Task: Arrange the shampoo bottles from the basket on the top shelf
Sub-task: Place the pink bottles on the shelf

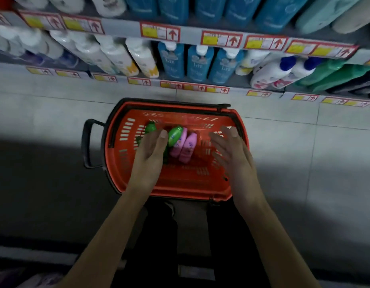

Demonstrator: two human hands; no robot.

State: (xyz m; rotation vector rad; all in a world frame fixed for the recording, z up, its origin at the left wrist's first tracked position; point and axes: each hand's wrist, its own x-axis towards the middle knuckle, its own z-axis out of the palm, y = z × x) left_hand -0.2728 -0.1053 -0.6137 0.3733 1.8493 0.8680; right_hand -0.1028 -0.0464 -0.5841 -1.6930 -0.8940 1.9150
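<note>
An orange shopping basket (180,183) with a black handle stands on the tiled floor below me. Inside lie two pink shampoo bottles (185,149) side by side, a light green bottle (174,135) leaning on them, and a darker green bottle (150,127) further left. My left hand (151,149) hovers over the basket with straight fingers, covering part of the green bottles; its thumb is next to the light green bottle. Over the basket's right side my right hand (232,150) is spread, blurred, and holds nothing.
Store shelves (186,33) run across the top of the view, stocked with white, blue, teal and green bottles behind red and yellow price tags. The basket's black handle (86,142) sticks out to the left. My dark trousers and shoes are under the basket's near edge.
</note>
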